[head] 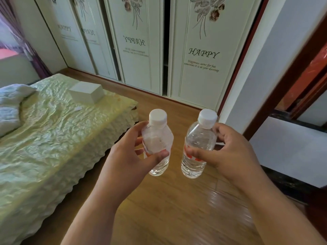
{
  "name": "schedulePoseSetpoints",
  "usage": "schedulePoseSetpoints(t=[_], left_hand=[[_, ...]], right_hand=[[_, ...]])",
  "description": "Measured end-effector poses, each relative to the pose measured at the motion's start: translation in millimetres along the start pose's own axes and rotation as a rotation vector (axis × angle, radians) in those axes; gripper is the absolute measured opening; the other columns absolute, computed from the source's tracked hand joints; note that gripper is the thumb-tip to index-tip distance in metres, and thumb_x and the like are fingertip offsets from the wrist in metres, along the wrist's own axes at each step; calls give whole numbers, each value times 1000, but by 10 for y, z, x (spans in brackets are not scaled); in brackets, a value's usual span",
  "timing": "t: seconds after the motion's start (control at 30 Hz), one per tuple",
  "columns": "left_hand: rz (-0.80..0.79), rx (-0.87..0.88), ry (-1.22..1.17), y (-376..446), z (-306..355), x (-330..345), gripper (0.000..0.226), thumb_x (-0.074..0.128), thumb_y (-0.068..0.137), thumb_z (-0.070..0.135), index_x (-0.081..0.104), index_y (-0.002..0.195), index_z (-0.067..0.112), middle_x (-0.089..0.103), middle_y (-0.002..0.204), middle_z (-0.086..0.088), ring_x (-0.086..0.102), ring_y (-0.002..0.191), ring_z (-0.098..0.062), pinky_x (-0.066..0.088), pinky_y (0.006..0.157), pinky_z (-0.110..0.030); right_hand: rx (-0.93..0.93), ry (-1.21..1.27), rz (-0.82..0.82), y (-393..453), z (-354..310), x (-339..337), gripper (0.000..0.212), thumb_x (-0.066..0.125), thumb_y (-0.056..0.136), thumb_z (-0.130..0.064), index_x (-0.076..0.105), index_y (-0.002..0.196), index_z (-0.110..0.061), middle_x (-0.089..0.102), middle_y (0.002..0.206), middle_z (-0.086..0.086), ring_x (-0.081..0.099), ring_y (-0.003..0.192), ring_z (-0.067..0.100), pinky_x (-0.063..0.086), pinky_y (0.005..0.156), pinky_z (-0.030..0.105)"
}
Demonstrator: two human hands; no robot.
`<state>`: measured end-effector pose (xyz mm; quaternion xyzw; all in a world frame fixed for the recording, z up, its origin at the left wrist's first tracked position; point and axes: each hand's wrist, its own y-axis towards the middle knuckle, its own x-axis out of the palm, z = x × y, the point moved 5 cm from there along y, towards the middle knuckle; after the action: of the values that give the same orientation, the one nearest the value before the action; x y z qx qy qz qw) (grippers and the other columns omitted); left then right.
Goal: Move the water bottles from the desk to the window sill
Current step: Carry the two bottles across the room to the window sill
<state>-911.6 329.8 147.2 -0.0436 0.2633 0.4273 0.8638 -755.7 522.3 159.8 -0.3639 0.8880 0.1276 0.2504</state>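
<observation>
- Left hand [131, 147] grasps one clear plastic water bottle with a white cap [157, 142]; right hand [228, 149] grasps another [199, 144], both upright above the wooden floor [168, 209].
- Loose fingertip holds could let one slip.
- Neither desk nor sill identifiable.

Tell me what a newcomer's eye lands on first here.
Two clear plastic water bottles with white caps, held upright side by side mid-frame: one in the left hand, one in the right hand. Behind stand cream wardrobe doors lettered HAPPY; a pale green quilted bed lies left.
</observation>
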Motion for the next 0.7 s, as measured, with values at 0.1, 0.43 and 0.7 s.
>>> schedulePoseSetpoints(t=[0.1, 0.43, 0.7], left_hand=[[4, -30, -20, 126, -138, -67, 80, 90, 68, 55, 48, 135, 57, 68, 122, 23, 69, 109, -7, 57, 96, -39], [59, -86, -1, 624, -266, 42, 83, 88, 66, 60, 46, 138, 56, 67, 125, 23, 70, 109, -7, 57, 97, -40], [149, -80, 35, 1457, -21, 365, 84, 89, 68, 53, 48, 140, 47, 67, 124, 26, 66, 111, 1, 57, 97, -37]], right_hand=[[2, 4, -18, 159, -35, 111, 75, 92, 59, -55, 56, 124, -45, 64, 119, -25, 56, 104, -8, 40, 74, 15], [-39, 10, -130, 938, 109, 266, 81, 89, 61, -57, 56, 132, -40, 65, 125, -18, 62, 111, 5, 48, 79, 21], [-106, 66, -153, 2001, 201, 20, 82, 90, 56, -61, 57, 130, -42, 67, 123, -18, 64, 110, 8, 55, 92, 40]])
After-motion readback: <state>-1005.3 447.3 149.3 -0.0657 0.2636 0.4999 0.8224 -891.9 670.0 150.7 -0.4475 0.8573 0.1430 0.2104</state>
